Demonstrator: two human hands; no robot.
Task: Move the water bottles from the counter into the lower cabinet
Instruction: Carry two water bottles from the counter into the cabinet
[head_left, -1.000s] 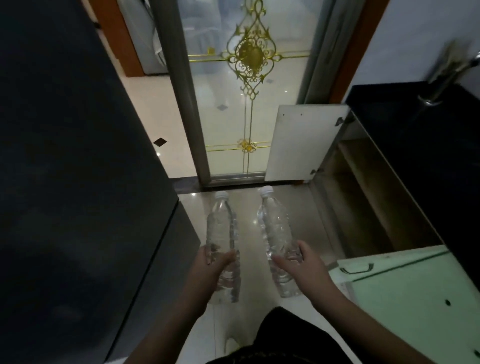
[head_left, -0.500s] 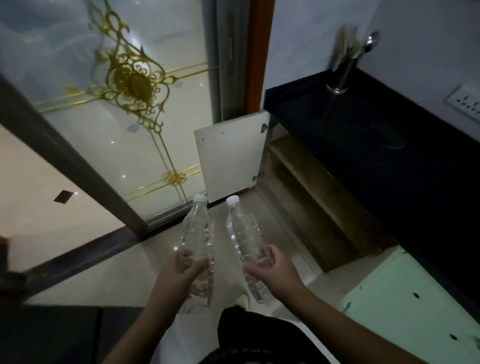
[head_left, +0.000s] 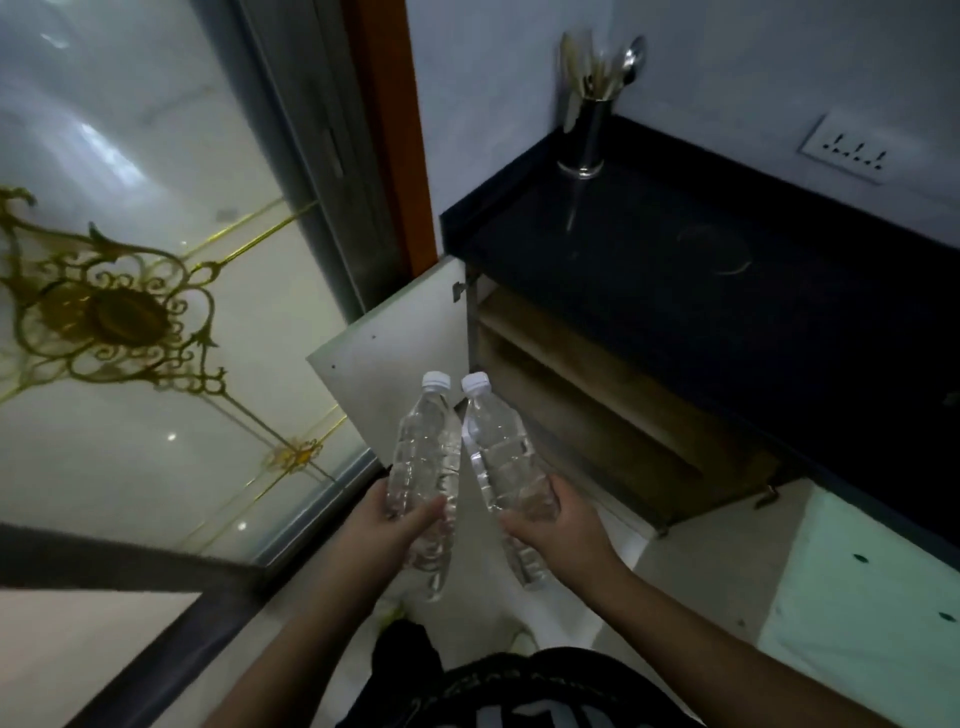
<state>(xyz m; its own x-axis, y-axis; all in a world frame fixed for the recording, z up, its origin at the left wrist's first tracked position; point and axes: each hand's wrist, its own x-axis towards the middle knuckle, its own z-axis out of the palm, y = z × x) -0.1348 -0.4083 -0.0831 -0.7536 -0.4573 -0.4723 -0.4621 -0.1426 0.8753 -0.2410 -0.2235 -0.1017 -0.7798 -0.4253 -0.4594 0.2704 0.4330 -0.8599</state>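
I hold two clear water bottles with white caps in front of me, above the floor. My left hand (head_left: 387, 530) grips the left bottle (head_left: 423, 457) around its lower half. My right hand (head_left: 558, 530) grips the right bottle (head_left: 498, 447) the same way. The caps point away from me and the bottles nearly touch near their necks. Just beyond them the lower cabinet (head_left: 597, 410) stands open, with a wooden shelf inside, under the black counter (head_left: 727, 291).
The cabinet's white door (head_left: 384, 358) is swung open to the left of the bottles. A second pale green door (head_left: 872, 582) is open at the right. A steel cutlery holder (head_left: 584, 135) stands at the counter's back corner. A glass door with gold ornament (head_left: 104, 312) fills the left.
The view has swung right toward the counter and cabinet. Both bottles have come closer together and nearer the cabinet opening, still held in my hands.
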